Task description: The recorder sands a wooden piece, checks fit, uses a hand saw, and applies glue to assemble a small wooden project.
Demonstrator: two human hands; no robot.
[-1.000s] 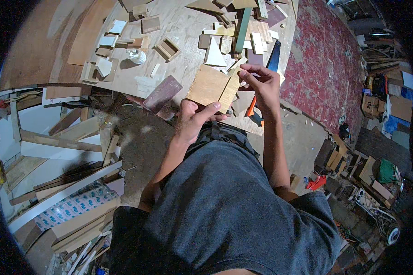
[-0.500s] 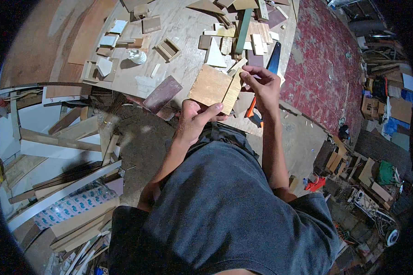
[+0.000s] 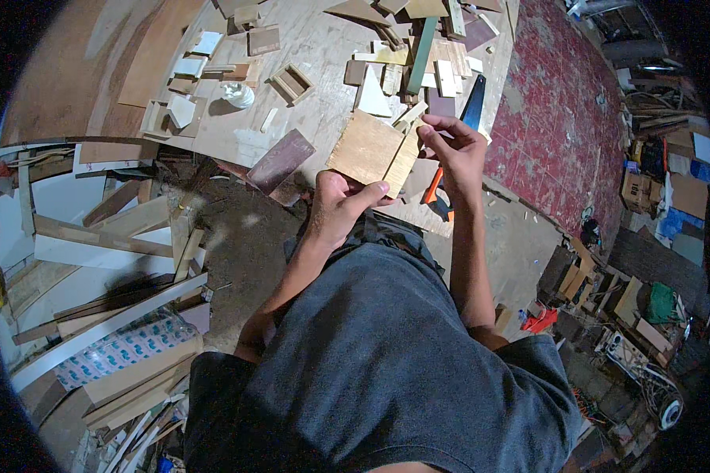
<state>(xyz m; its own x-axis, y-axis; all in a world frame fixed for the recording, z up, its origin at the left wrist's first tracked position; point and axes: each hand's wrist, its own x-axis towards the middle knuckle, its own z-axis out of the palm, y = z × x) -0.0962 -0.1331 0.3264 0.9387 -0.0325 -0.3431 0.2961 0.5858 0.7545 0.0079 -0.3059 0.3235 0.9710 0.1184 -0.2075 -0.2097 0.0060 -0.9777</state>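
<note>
My left hand (image 3: pixel 344 206) grips a square light plywood piece (image 3: pixel 364 148) by its lower edge, thumb on top. A narrow pale wooden strip (image 3: pixel 402 162) lies along that piece's right side. My right hand (image 3: pixel 455 154) pinches the upper end of the strip between thumb and fingers. Just beyond my hands on the workbench (image 3: pixel 256 91) are a white triangular piece (image 3: pixel 372 94) and assorted offcuts. A saw with a dark blade (image 3: pixel 473 101) and an orange-black handle (image 3: pixel 435 197) lies partly hidden behind my right hand.
Small wooden boxes (image 3: pixel 292 83), a white plastic container (image 3: pixel 237 94), a purple board (image 3: pixel 282 162) and a green strip (image 3: pixel 422 55) sit on the bench. A red worn panel (image 3: pixel 552 102) is at the right. Piled boards (image 3: pixel 102 244) lie low left; clutter (image 3: pixel 639 315) fills the lower right.
My hands and the held wooden pieces have shifted very slightly rightward in the picture. Both grips look much the same.
</note>
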